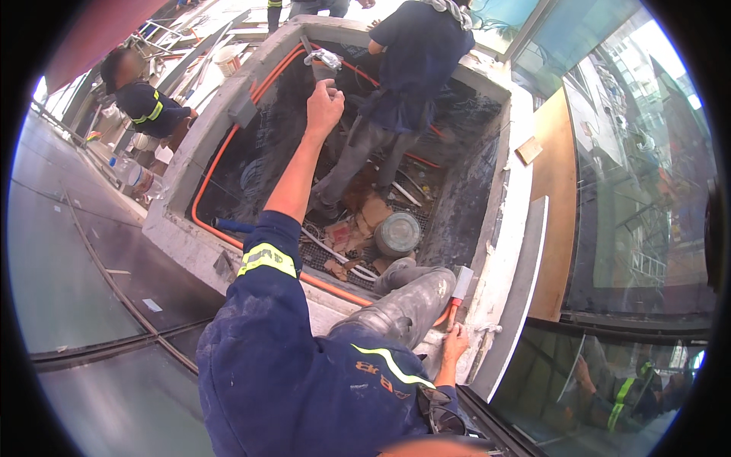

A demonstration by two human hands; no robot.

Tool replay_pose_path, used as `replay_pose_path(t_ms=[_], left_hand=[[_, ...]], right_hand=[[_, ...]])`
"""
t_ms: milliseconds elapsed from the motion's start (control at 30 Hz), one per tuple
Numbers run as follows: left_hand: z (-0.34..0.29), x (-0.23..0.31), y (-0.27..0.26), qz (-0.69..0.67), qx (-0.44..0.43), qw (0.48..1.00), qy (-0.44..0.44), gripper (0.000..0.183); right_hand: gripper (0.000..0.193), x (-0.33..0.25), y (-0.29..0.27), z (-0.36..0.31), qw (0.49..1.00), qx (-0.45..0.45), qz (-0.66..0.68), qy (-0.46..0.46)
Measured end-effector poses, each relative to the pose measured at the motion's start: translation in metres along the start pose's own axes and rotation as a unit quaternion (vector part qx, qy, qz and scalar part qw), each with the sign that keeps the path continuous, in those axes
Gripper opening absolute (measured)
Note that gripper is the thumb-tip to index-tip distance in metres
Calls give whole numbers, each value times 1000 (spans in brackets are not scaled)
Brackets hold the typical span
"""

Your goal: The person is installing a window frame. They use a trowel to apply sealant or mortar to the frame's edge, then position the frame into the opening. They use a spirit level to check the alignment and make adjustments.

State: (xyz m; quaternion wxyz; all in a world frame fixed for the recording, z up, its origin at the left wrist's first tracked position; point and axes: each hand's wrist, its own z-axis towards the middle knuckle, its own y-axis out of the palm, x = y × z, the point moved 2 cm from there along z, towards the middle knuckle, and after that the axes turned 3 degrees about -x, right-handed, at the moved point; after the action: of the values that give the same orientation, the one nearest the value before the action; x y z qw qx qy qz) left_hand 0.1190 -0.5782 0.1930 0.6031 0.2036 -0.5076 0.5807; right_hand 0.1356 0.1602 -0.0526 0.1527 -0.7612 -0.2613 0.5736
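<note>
My left arm stretches forward over a concrete-rimmed pit (521,175). At its end, my left hand (325,108) is closed, fingers curled, just below a grey-brown piece with a crumpled silvery top (325,61). The hand seems to grip its lower end, but the kind of thing is unclear. Low on the right, my right hand (455,344) is closed round an orange-handled flat tool with a grey rectangular head (461,283). That tool points away from me, beside my knee and the pit's right rim.
A co-worker in dark clothes (422,61) stands in the pit; another person (145,107) is at left. Orange conduit (199,194) follows the rim. A round bucket (397,234) and torn cardboard (373,212) lie below. Glass panels (84,266) flank the left; a wooden board (556,221) leans right.
</note>
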Motion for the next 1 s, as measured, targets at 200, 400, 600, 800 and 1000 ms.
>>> replay_pose_path(t_ms=[200, 400, 600, 800, 1000], left_hand=[[36, -13, 20, 40, -10, 999, 2, 48], [47, -27, 35, 34, -15, 999, 9, 43], [43, -45, 44, 43, -21, 999, 0, 42], [42, -59, 51, 46, -19, 999, -13, 40], [38, -32, 53, -5, 13, 1000, 6, 33]], right_hand=[[24, 2, 1, 1, 1000, -5, -16, -6], [23, 0, 2, 3, 1000, -16, -9, 17], [25, -1, 1, 7, 998, -14, -58, 3], [30, -5, -2, 6, 994, 2, -108, 23], [29, -10, -8, 2, 990, -26, -130, 45]])
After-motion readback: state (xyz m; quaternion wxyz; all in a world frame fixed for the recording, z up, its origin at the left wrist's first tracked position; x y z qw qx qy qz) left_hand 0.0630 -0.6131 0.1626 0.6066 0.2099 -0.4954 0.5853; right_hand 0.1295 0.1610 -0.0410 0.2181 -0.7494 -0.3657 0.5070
